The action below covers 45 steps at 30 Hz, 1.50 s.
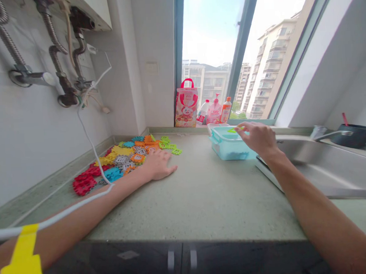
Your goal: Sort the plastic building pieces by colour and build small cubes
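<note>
My left hand (159,164) rests open, palm down, at the right edge of a pile of colourful interlocking plastic pieces (122,159) on the counter. Red, yellow, blue, grey and orange pieces lie in the pile, and several lime green pieces (170,146) spread at its far right. Over a light teal plastic box (229,150), my right hand (259,138) pinches a small lime green plastic piece (232,130) by its edge. Darker shapes show faintly through the lower wall of the box; I cannot make them out.
A white cable (90,138) hangs from the wall and crosses over my left forearm. Right of the box is a steel sink (321,165) with a faucet (333,134). Bottles (214,111) and a red-handled bag (186,105) stand by the window. The counter's front edge (189,240) lies nearest me.
</note>
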{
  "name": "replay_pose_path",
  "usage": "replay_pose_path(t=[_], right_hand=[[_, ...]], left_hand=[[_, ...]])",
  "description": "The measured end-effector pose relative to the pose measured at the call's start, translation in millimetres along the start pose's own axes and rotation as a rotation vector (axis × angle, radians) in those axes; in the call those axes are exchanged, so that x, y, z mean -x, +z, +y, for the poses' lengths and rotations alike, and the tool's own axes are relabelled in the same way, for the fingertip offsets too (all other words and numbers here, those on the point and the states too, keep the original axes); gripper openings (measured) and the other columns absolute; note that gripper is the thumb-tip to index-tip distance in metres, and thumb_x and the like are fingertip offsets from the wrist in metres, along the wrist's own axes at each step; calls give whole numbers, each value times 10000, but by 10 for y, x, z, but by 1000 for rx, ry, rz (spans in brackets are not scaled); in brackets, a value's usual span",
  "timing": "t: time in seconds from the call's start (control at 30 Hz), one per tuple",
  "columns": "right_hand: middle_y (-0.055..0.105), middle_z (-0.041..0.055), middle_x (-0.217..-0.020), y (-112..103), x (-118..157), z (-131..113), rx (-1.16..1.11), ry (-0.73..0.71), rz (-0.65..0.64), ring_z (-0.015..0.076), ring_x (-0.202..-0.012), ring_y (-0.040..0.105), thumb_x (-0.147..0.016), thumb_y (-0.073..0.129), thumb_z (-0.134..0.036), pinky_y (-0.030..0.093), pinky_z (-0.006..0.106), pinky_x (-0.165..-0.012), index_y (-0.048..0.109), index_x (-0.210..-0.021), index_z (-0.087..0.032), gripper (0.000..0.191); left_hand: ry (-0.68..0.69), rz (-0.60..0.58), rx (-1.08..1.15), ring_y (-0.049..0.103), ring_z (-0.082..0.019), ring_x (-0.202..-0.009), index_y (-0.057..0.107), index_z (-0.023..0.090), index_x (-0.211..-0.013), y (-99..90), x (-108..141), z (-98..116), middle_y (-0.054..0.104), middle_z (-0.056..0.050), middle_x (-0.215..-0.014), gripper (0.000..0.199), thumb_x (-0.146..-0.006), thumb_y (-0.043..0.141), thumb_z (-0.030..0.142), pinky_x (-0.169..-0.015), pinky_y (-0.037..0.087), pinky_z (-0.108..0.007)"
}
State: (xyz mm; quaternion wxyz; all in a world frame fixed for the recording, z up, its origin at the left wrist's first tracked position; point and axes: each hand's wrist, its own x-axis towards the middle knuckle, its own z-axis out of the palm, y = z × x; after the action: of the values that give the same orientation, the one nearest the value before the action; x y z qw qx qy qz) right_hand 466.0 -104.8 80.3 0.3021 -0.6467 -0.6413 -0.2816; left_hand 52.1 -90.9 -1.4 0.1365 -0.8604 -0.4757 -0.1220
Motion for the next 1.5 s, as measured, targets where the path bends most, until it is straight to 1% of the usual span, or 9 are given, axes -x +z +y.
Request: replay_pose_path(t=[0.23,0.53,0.73,0.9,1.03,1.17,1.3,1.4,1.5], right_hand=[[797,87,-969,47,20,-42,35,52,-215,314,-915,728,-963,513,-536,509,416,-794,780,-1109,-267,406],[775,132,-1040,-19,11,-47,33,95,-334,341,-963,720,-988,459,-555,510,441,-809,800,-1017,-258,454],[732,145,-1081,20,23,-42,1,-38,-62,332,-990,671,-967,522,-468,488,462,-880,788,-1058,-212,380],[704,112,-1190,-52,76,-322,-222,-316,176,323,-1152,601,-989,511,-336,446,485,-1007,757,-1106,-249,287],[719,81,-1204,34,317,-760,-452,-640,33,286,-1124,636,-990,563,-297,471,489,-1037,744,-1134,-280,232],[594,123,-1491,313,682,-1190,-656,-702,-242,316,-1329,585,-1017,587,-461,460,543,-1122,597,-1442,-288,458],[342,133,-1693,455,896,-1421,-739,-703,-587,354,-1513,413,-998,550,-649,384,586,-1206,385,-1623,-326,722],[292,124,-1714,414,908,-1460,-740,-726,-692,366,-1545,354,-971,554,-704,314,594,-1247,409,-1617,-335,759],[336,127,-1696,379,875,-1446,-728,-721,-705,365,-1532,378,-985,531,-698,310,588,-1250,483,-1578,-327,701]], left_hand=[[-203,-118,-101,461,-458,-1371,563,191,-1496,71,-501,23,587,-228,-1462,934,-883,330,858,-1143,245,-596],[-164,-219,-47,517,-412,-1377,517,257,-1556,198,-747,-27,554,-196,-1524,894,-933,250,838,-1131,349,-556],[-11,-245,45,502,-354,-1415,458,240,-1601,74,-559,80,515,-165,-1571,792,-999,295,729,-1154,370,-457],[131,-219,74,504,-332,-1423,456,261,-1603,-81,-239,212,502,-146,-1586,771,-1016,284,731,-1174,365,-439],[276,-185,127,501,-310,-1434,448,335,-1600,-221,111,383,497,-94,-1602,730,-1014,304,747,-1188,351,-421],[347,-137,116,438,-325,-1486,407,349,-1618,-421,394,440,431,-87,-1653,790,-959,443,784,-1217,307,-446],[200,24,61,549,-279,-1369,630,240,-1423,-660,458,-74,632,-94,-1468,575,-1062,383,615,-1193,338,-433],[-137,131,6,640,-259,-1202,730,206,-1205,-746,414,-849,742,-76,-1262,458,-1049,405,489,-1094,443,-386],[-465,131,91,684,-249,-1136,736,205,-1212,-684,365,-1619,749,-70,-1255,408,-948,502,410,-1009,505,-316]])
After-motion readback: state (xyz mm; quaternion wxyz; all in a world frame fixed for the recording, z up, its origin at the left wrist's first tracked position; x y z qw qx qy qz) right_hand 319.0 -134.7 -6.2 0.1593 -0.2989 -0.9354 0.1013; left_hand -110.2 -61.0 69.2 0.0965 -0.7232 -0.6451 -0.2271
